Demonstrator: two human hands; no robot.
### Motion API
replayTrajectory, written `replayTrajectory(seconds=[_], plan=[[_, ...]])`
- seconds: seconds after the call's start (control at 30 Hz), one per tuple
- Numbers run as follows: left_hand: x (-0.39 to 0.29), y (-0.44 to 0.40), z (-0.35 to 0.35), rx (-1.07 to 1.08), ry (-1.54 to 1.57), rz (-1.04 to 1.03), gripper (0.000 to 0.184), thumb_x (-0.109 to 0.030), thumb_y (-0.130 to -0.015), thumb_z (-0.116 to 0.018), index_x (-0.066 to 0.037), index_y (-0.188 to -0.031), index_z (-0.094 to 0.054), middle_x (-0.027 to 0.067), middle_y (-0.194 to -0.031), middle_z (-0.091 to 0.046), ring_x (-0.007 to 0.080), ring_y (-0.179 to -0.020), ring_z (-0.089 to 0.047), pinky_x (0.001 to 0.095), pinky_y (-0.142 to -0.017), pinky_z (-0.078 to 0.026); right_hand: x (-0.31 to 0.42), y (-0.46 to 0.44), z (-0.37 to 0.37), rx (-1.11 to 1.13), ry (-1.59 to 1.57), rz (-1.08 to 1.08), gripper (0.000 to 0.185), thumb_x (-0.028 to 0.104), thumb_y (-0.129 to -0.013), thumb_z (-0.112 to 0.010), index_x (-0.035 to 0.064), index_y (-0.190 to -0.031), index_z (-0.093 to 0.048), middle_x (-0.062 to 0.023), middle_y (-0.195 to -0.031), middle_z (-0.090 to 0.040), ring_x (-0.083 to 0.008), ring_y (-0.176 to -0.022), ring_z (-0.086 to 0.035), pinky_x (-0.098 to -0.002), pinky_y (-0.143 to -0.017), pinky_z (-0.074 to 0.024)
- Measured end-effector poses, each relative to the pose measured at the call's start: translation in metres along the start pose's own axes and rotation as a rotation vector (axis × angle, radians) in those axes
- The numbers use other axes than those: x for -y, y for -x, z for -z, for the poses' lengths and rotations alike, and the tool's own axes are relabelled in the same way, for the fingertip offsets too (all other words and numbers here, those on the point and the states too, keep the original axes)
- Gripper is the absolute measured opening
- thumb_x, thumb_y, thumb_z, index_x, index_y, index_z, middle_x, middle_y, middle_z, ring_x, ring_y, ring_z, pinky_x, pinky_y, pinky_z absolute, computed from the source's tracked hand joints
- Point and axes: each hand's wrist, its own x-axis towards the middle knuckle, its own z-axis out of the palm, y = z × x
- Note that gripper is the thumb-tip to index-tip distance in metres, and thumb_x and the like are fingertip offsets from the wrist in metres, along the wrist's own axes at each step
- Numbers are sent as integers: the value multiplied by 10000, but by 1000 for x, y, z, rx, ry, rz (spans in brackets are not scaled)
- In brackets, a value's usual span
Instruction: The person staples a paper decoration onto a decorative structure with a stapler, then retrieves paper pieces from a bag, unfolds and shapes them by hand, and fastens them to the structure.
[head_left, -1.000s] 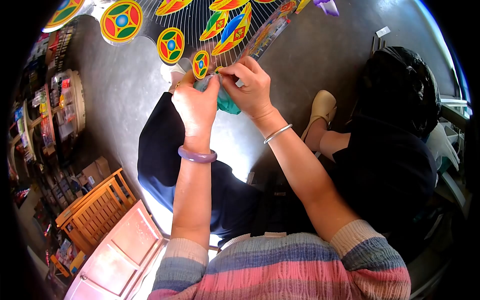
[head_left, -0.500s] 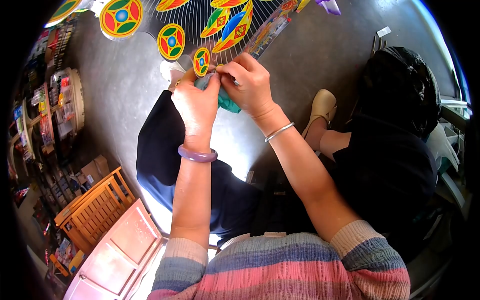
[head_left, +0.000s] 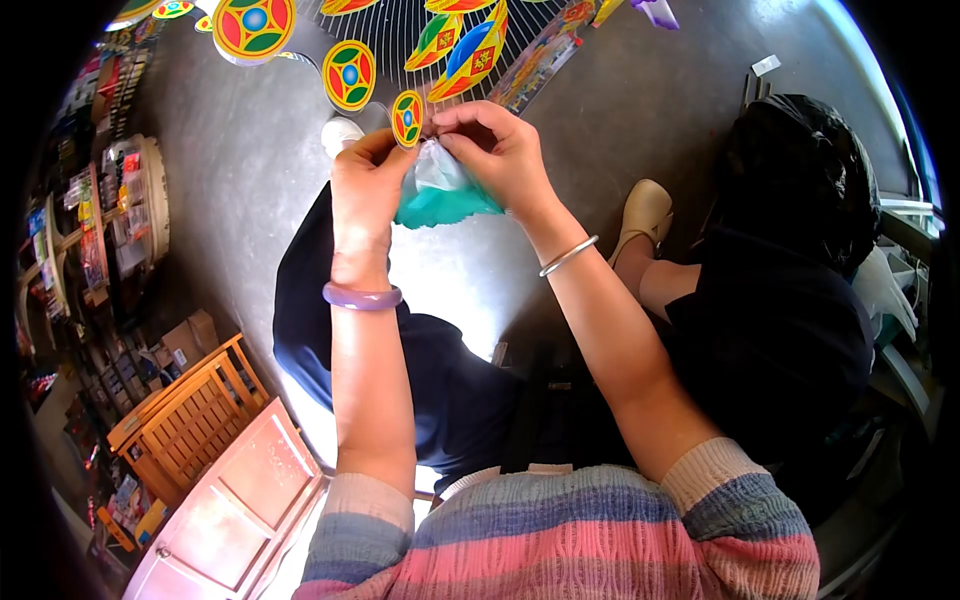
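Note:
A white and teal piece of thin, ruffled-edged material (head_left: 445,200) hangs between my two hands. My left hand (head_left: 368,190) is closed in a pinch at its upper left, beside a small oval disc (head_left: 407,119) patterned in yellow, red and green. At the piece's gathered top, the thumb and forefinger of my right hand (head_left: 500,150) come together. What exactly lies between those fingertips is too small to make out. Just beyond my hands stands a dark, striped round form (head_left: 400,55) with bright boat-shaped decorations (head_left: 470,55) on it.
More round discs (head_left: 348,76) hang at the upper left on a clear strip. A black plastic bag (head_left: 800,180) is on the right, above my knee. Stocked shelves (head_left: 125,200), a wooden slatted rack (head_left: 195,420) and a pink cabinet door (head_left: 240,500) line the left.
My left hand has shifted left and turned, and the white and teal piece now spreads visibly below my fingers. The discs moved slightly right and up. My right hand has moved slightly.

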Motion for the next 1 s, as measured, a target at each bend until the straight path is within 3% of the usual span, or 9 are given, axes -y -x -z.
replayTrajectory(seconds=[0.07, 0.2, 0.4, 0.5, 0.63, 0.77, 0.8, 0.9, 1.0], plan=[[0, -8, 8, 106, 162, 115, 199, -49, -827, -644, 55, -996, -633, 87, -917, -660, 117, -789, -613, 244, -704, -492, 1, 0, 2, 5, -132, -115, 136, -22, -804, -628, -1, -939, -631, -42, -893, -648, -111, -800, -627, -240, -726, -517], [-5, -14, 9, 205, 149, 102, 261, -94, -784, -697, 61, -987, -645, 66, -866, -658, 91, -744, -588, 230, -676, -470, 3, -1, 5, -10, -333, -267, 142, -28, -816, -613, -10, -957, -618, -34, -908, -635, -116, -822, -618, -245, -754, -517], [2, -28, 16, 277, 40, 103, 200, -65, -764, -711, 50, -908, -635, 54, -831, -652, 88, -724, -588, 229, -656, -467, 12, -1, 11, -177, -517, -736, 185, 117, -851, -627, -33, -960, -617, -108, -863, -650, -163, -743, -645, -267, -679, -539], [2, -38, 22, 297, -43, 85, 224, -55, -751, -721, 57, -931, -646, 73, -857, -666, 109, -739, -613, 251, -660, -485, 0, 3, 13, -122, -558, -939, 253, 170, -854, -636, -46, -984, -621, -132, -857, -658, -181, -711, -653, -279, -635, -544], [-34, -32, 16, 309, -346, 152, 271, -124, -725, -763, 56, -905, -670, 77, -830, -677, 118, -723, -627, 261, -615, -475, -9, 3, 10, -95, -719, -1007, 276, 152, -844, -648, -68, -1008, -618, -143, -890, -659, -194, -725, -657, -299, -636, -550], [-30, -47, 29, 285, -802, 107, 341, -203, -706, -785, 69, -875, -668, 104, -772, -676, 118, -676, -603, 301, -595, -470, -23, 12, 5, -81, -904, -1103, 269, 142, -842, -650, -58, -1016, -605, -143, -959, -651, -217, -835, -652, -329, -756, -542], [-35, -47, 28, 298, -867, 132, 355, -216, -702, -788, 73, -867, -665, 119, -752, -673, 114, -669, -596, 309, -592, -471, -26, 15, 1, -36, -952, -1113, 307, 170, -886, -581, -22, -1124, -560, -143, -1079, -619, -240, -975, -617, -353, -872, -495], [-42, -48, 29, 353, -885, 126, 432, -346, -730, -719, 62, -857, -654, 206, -760, -656, 238, -705, -638, 325, -649, -461, -33, 24, -8, -82, -1180, -1090, 305, 160, -851, -634, -33, -1080, -575, -129, -1041, -636, -219, -931, -632, -346, -860, -504], [-31, -52, 35, 336, -810, 137, 417, -338, -723, -726, 58, -834, -655, 192, -725, -650, 209, -653, -607, 331, -627, -451, -42, 25, -13, -37, -1284, -1083, 303, 186, -850, -630, 3, -1087, -585, -117, -1051, -637, -225, -963, -621, -368, -901, -479]])
